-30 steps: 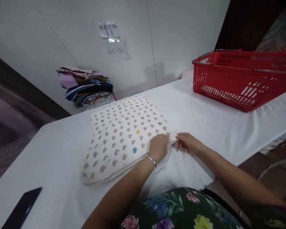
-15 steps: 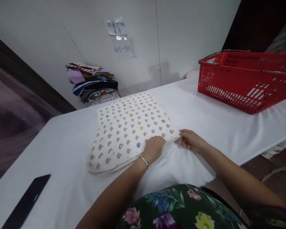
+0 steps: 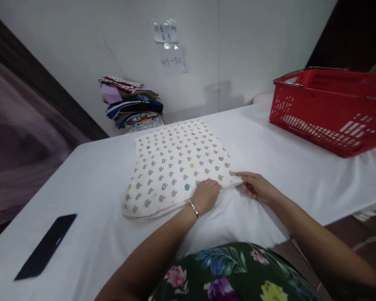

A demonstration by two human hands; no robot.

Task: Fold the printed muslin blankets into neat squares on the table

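A folded cream cloth with grey and coloured mushroom prints [image 3: 172,165] lies on the white table [image 3: 87,217]. My left hand [image 3: 207,195], with a bracelet at the wrist, is curled and pinches the cloth's near edge. My right hand [image 3: 257,186] grips the cloth's near right corner, fingers closed on the fabric.
A red plastic basket [image 3: 332,110] stands at the far right of the table. A stack of folded clothes [image 3: 131,102] sits by the wall at the back. A dark phone [image 3: 45,246] lies near the table's left front. Paper notes [image 3: 166,33] hang on the wall.
The view has shifted so everything sits further right. Both hands stay on the cloth's near edge, and the right hand has slid slightly along the corner.
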